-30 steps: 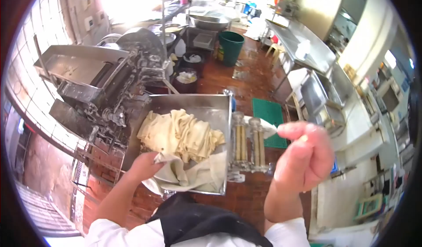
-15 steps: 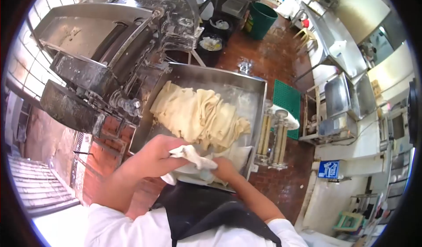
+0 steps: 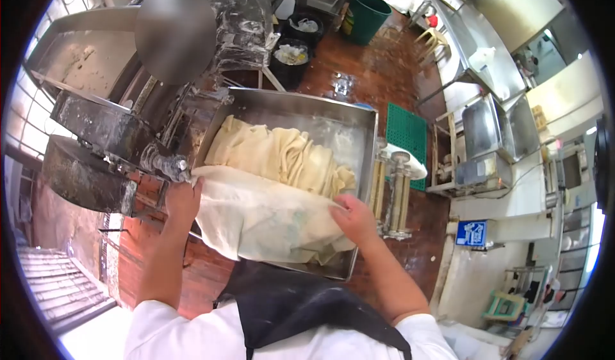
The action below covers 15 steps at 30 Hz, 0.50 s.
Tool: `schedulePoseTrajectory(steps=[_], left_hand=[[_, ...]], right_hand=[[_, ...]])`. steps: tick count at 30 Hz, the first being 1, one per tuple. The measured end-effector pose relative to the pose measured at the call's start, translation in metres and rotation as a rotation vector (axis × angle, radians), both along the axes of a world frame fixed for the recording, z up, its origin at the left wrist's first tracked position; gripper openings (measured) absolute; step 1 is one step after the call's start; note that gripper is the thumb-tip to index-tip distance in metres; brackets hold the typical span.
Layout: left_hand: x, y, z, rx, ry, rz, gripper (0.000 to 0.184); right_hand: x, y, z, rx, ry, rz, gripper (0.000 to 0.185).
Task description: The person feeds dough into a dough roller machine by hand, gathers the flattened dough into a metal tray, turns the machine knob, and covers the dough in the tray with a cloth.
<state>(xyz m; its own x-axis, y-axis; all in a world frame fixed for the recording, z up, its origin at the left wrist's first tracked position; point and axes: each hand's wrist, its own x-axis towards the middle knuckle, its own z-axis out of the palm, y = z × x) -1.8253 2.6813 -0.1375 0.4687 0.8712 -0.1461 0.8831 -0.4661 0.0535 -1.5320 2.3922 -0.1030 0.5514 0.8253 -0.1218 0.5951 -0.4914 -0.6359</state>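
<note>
Between my hands a thin whitish cloth (image 3: 266, 216) is spread out, covering the near part of a metal tray (image 3: 307, 105). My left hand (image 3: 184, 198) pinches its far left corner at the tray's left side. On the right, my right hand (image 3: 353, 217) grips the cloth's other far corner, above the tray near its right wall. Folded sheets of pale dough (image 3: 282, 151) lie in a long pile in the tray, just beyond the cloth's far edge. The cloth hides the pile's near side.
A floury machine with rollers (image 3: 96, 116) stands to the left, close to the tray. Right of the tray are a roller attachment (image 3: 396, 193) and a green mat (image 3: 407, 135). A green bin (image 3: 366, 19) and black buckets (image 3: 291, 55) stand farther back on the red floor.
The cloth was bunched between my hands near my apron. Now my hands are farther apart and forward, with the cloth opened out over the near part of the tray.
</note>
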Motion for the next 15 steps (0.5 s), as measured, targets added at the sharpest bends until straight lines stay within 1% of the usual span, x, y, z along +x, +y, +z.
schedulePoseTrajectory(steps=[1, 2, 4, 5, 6, 8, 9, 10, 11, 12, 13, 14, 15], left_hand=[[0.002, 0.004, -0.017, 0.078, 0.081, -0.079, 0.047], [0.0, 0.01, -0.038, 0.157, 0.164, -0.157, 0.049], [0.0, 0.033, -0.1, 0.29, -0.031, -0.103, 0.053], [0.0, 0.044, -0.131, 0.355, -0.133, -0.084, 0.055], [0.035, 0.05, -0.109, 0.155, -0.444, 0.185, 0.055], [0.082, 0.078, -0.076, -0.148, -0.896, 0.512, 0.056], [0.101, 0.094, -0.072, -0.242, -1.045, 0.574, 0.057], [0.112, 0.118, -0.083, -0.23, -0.994, 0.412, 0.06], [0.118, 0.134, -0.097, -0.218, -0.946, 0.252, 0.064], [0.129, 0.124, -0.097, -0.087, -0.818, 0.224, 0.066], [0.142, 0.105, -0.088, 0.045, -0.688, 0.2, 0.069], [0.147, 0.092, -0.085, 0.176, -0.554, 0.174, 0.071], [0.138, 0.081, -0.107, 0.073, -0.517, 0.079, 0.074]], right_hand=[[0.008, 0.01, 0.016, -0.138, -0.011, 0.145, 0.029], [0.015, 0.023, 0.029, -0.236, -0.08, 0.254, 0.03], [0.032, 0.052, 0.047, -0.432, -0.212, 0.465, 0.031], [0.046, 0.067, 0.049, -0.335, -0.287, 0.449, 0.029], [0.061, 0.084, 0.05, -0.241, -0.359, 0.429, 0.028], [0.089, 0.131, 0.069, 0.012, -0.374, 0.25, 0.03], [0.114, 0.151, 0.051, 0.086, -0.499, 0.164, 0.034], [0.12, 0.164, 0.047, 0.091, -0.675, 0.1, 0.043], [0.117, 0.164, 0.031, 0.097, -0.773, 0.045, 0.045], [0.115, 0.164, 0.008, 0.107, -0.876, 0.0, 0.047], [0.113, 0.161, -0.017, 0.12, -0.979, -0.038, 0.049], [0.104, 0.148, -0.043, 0.025, -0.826, -0.015, 0.054], [0.091, 0.127, -0.07, -0.066, -0.673, 0.002, 0.059]])
